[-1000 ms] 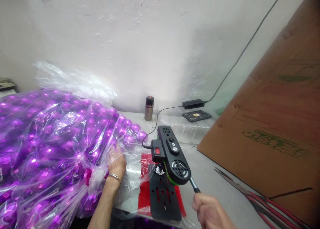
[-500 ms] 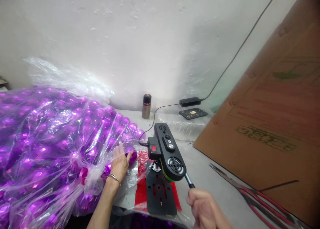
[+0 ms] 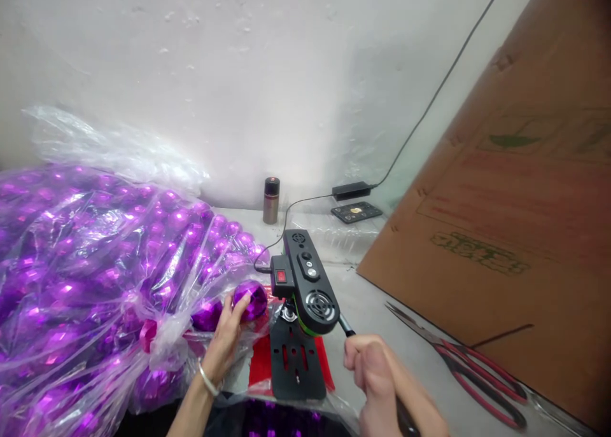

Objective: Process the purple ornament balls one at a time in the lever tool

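Nearest, the right hand (image 3: 377, 376) is fisted around a thin lever (image 3: 346, 329), the grip pressed tight on it, just right of the black machine (image 3: 305, 281). That machine stands on a slotted black base (image 3: 293, 364) over a red sheet (image 3: 260, 364) on the grey worktop (image 3: 382, 303). Left of the machine, the left hand (image 3: 229, 338), bracelet at the wrist, has its fingers spread against a purple ball (image 3: 251, 300), touching it at the mouth of a clear bag (image 3: 95, 265) heaped with such balls. Right of the machine lie red-handled scissors (image 3: 477, 373), and beyond them a cardboard sheet (image 3: 501, 233) leans, closing that side. Behind the machine the worktop lies open to a small can (image 3: 271, 200), an adapter (image 3: 352, 190), a dark pad (image 3: 356, 212) and the white wall (image 3: 262, 74).
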### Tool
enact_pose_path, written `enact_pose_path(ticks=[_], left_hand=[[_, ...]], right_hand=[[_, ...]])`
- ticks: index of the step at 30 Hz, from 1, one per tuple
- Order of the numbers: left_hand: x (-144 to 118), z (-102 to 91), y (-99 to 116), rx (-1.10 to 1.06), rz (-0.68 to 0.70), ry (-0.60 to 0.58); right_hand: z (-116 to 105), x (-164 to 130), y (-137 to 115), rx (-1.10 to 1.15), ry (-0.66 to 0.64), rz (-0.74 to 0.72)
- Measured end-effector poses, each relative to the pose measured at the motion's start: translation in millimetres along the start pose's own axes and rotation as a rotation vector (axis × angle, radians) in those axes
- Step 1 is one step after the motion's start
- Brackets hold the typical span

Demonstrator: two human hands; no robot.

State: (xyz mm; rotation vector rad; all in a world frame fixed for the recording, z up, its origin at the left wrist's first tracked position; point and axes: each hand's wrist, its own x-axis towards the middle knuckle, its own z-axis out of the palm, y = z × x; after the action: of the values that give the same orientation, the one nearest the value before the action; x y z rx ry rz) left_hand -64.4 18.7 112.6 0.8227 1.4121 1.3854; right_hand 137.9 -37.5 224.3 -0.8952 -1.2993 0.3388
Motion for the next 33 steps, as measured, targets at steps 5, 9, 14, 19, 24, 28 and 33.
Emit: enact_pose_path(ticks=[5, 9, 14, 19, 24, 28, 33], left_hand=[[-59.0, 5.8, -44.0, -0.248, -0.092, 0.115], [-77.4, 19.8, -69.3, -0.134, -0.086, 0.147], [-72.3, 34.4, -78.6, 0.057, 0.088, 0.088], [-60.2, 31.7, -84.5, 0.344, 0.253, -0.043], [-56.8, 35.2, -88.1, 0.426, 0.352, 0.014], [-57.0, 38.5, -85.1, 0.408, 0.343, 0.025], [-58.8, 43.8, -76.3, 0.341, 0.279, 0.046]], right_hand=[[-5.6, 6.7, 1.8, 0.002, -0.057, -0.066], [-6.5, 5.1, -1.0, -0.015, -0.073, -0.064], [2.0, 2.2, -12.6, -0.035, -0.009, 0.021], [13.0, -2.3, -21.4, -0.024, 0.105, 0.09], [14.1, -3.5, -20.6, -0.028, 0.121, 0.098], [13.5, -4.2, -19.7, -0.032, 0.134, 0.112], [13.2, -5.2, -19.3, -0.024, 0.127, 0.13]])
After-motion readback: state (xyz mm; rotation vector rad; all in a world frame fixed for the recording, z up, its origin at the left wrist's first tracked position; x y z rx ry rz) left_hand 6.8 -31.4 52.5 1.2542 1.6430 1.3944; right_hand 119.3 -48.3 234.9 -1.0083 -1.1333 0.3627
